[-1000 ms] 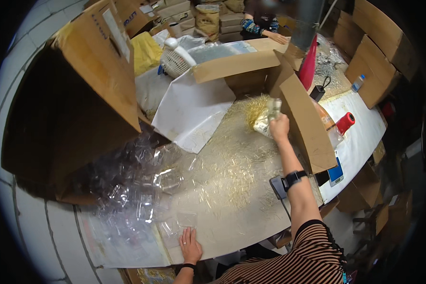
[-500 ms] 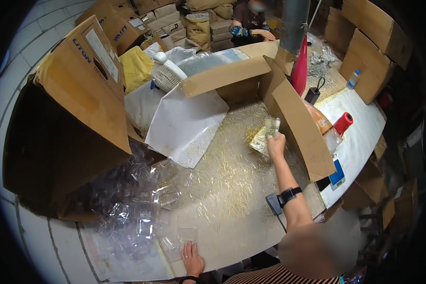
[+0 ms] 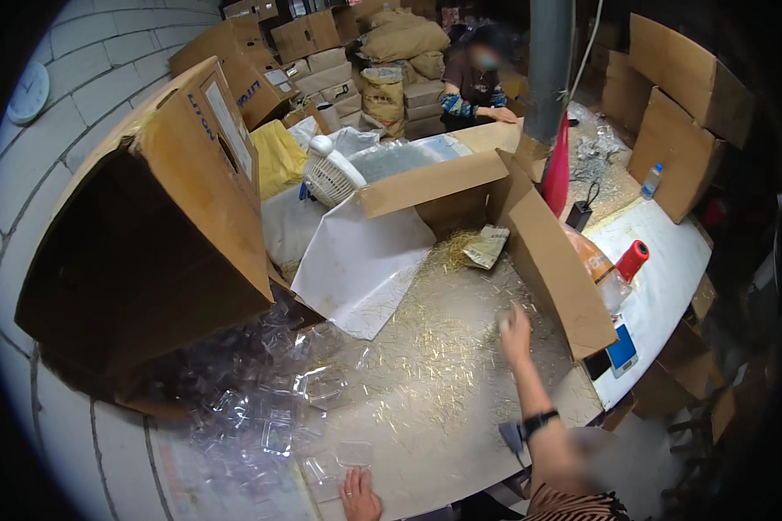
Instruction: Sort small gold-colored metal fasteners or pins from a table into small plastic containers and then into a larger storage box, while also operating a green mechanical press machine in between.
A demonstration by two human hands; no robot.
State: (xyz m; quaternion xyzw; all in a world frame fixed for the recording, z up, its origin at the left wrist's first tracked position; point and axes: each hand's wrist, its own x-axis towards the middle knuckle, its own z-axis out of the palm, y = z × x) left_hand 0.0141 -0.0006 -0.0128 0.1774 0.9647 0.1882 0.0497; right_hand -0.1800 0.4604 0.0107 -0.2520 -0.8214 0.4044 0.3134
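My left hand lies flat at the table's near edge with fingers stretched out. Its fingertips touch or almost touch a small clear plastic box. Over the right part of the table is my right hand, away from the packet; motion blur hides its fingers and whether they hold anything. Thin gold-coloured pins are strewn across the tabletop. A pale printed packet rests in the far corner of the cardboard walls, next to a heap of the same gold pins.
Many clear plastic boxes are piled at left before a large open carton. Cardboard walls bound the pins. Beyond are a white fan, a red cone, a blue-screened device, a post and a seated person.
My right hand has let go of the packet and drawn back toward me. The packet stays by the pin heap. My left hand keeps its place by the clear box; the view has tilted upward.
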